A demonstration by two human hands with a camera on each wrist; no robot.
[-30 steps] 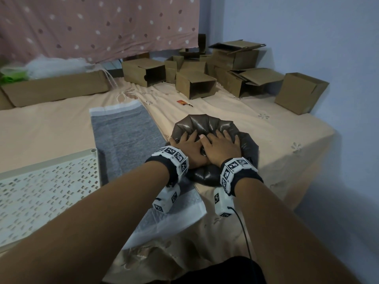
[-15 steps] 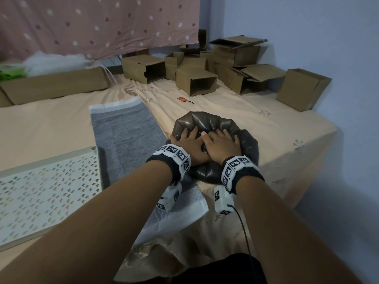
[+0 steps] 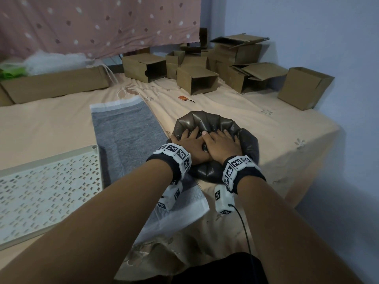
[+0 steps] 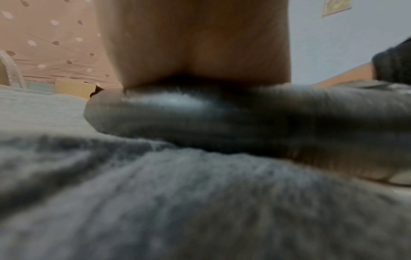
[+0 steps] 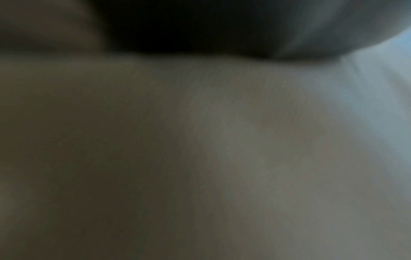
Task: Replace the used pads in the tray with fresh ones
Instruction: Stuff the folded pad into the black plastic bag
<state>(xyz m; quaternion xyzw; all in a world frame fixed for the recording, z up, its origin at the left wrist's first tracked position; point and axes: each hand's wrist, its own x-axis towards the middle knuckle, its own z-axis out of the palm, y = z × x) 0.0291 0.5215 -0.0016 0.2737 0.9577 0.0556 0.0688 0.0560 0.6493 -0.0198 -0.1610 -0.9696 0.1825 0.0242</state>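
Observation:
A puffy dark brown plastic bag (image 3: 207, 121) lies on the bed, partly over the near right corner of a grey pad (image 3: 127, 128) with white borders. My left hand (image 3: 190, 138) and right hand (image 3: 221, 140) lie side by side on top of the bag, fingers spread and pressing it down. In the left wrist view my palm (image 4: 195, 44) bears on the bag (image 4: 222, 119) just above the grey pad (image 4: 177, 202). The white perforated tray (image 3: 47, 193) lies to the left of the pad. The right wrist view is dark and blurred.
Several open cardboard boxes (image 3: 196, 83) stand at the far right of the bed, and a long flat carton (image 3: 55, 83) lies at the far left. A small orange tag (image 3: 182, 97) lies beyond the bag. The bed's right edge (image 3: 320, 160) drops off near the bag.
Both hands stay pressed on the bag, which looks slightly flatter. Nothing else has visibly moved.

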